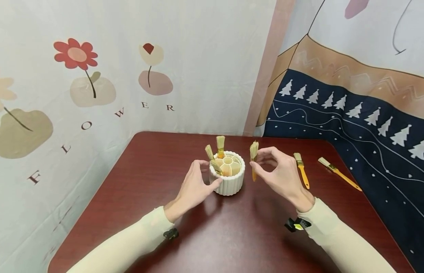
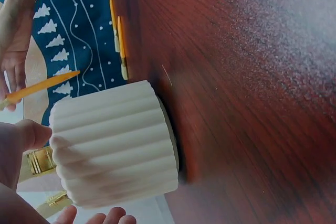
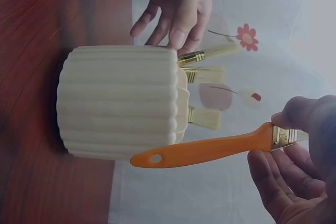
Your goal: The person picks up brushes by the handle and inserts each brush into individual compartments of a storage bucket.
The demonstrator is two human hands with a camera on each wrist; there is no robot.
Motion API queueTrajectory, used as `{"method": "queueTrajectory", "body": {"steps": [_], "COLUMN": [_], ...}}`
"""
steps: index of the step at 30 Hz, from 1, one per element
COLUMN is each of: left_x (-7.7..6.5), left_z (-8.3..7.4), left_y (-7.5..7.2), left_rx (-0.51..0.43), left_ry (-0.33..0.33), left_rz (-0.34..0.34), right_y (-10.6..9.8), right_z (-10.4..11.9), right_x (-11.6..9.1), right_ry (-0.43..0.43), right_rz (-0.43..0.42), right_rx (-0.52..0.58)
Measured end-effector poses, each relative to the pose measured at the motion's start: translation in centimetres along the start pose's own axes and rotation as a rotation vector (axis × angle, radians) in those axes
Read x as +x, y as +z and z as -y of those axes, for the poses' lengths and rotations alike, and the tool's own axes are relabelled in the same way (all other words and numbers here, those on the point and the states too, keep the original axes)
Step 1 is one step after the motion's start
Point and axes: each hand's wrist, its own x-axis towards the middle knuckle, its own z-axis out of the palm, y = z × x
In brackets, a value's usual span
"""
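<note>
A white ribbed holder [image 1: 229, 185] with a petal-shaped divider inside stands upright on the table. My left hand [image 1: 194, 184] holds it from the left side, thumb at the front of the rim and fingers behind. Three paintbrushes stand in its left and back compartments, bristles up; one paintbrush [image 1: 220, 142] is at the back and another paintbrush [image 3: 210, 54] leans outward. To the right of the holder, my right hand [image 1: 280, 170] pinches a paintbrush [image 3: 210, 150] by its metal ferrule. Its orange handle points down, beside the holder and apart from it.
On the right of the dark red table [image 1: 157, 151] lie two more paintbrushes: a nearer paintbrush [image 1: 302, 172] and an outer paintbrush [image 1: 341, 175] close to the right edge. A flower-printed curtain [image 1: 205, 68] hangs behind, with a navy tree-patterned cloth [image 1: 334, 121] at the right.
</note>
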Motion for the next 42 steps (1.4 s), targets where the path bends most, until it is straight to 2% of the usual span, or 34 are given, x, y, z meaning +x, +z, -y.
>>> {"method": "queueTrajectory", "body": {"steps": [16, 27, 32, 42], "left_x": [0.2, 0.2, 0.0, 0.1], "left_z": [-0.1, -0.1, 0.0, -0.1], "left_y": [0.6, 0.6, 0.4, 0.4], "left_rx": [0.084, 0.055, 0.086, 0.133], "left_ry": [0.013, 0.010, 0.024, 0.004], "left_rz": [-0.015, 0.001, -0.005, -0.004], "right_y": [0.9, 2.2, 2.3, 3.0], "right_z": [1.6, 1.6, 1.9, 1.7], "right_x": [0.9, 1.0, 1.1, 1.1], "right_ry": [-0.041, -0.057, -0.075, -0.067], "right_rz": [-0.057, -0.085, -0.100, -0.088], "right_rx": [0.068, 0.115, 0.130, 0.135]}}
